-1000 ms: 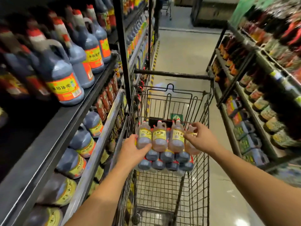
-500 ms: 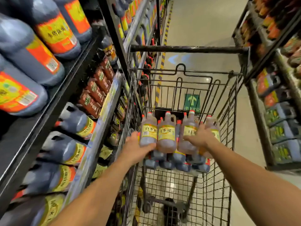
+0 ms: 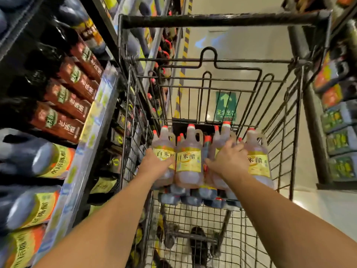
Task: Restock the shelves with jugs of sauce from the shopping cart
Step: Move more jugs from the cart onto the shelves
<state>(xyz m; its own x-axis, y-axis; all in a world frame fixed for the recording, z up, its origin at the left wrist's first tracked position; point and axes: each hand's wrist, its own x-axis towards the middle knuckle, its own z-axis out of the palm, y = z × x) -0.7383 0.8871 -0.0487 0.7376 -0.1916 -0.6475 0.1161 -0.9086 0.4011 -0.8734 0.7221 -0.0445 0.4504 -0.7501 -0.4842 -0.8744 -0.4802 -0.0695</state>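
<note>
A wire shopping cart (image 3: 216, 22) stands in the aisle with several pale amber jugs with red caps and yellow labels stacked at its far end, on top of dark jugs (image 3: 195, 198). My left hand (image 3: 154, 163) wraps the leftmost jug (image 3: 164, 144). My right hand (image 3: 229, 159) lies over the jug second from the right (image 3: 225, 132), beside the rightmost jug (image 3: 257, 161). A middle jug (image 3: 189, 161) stands between my hands.
Shelves on the left (image 3: 92, 132) hold dark sauce jugs (image 3: 34, 159) and brown boxes (image 3: 73, 105). Another shelf unit (image 3: 340, 117) with packaged goods lines the right side. The aisle floor (image 3: 231, 47) runs ahead past the cart, with a green arrow sign (image 3: 225, 105).
My view has tipped down and closer to the cart. Both hands have stayed on the jugs; the right hand has slid further over the top of its jug.
</note>
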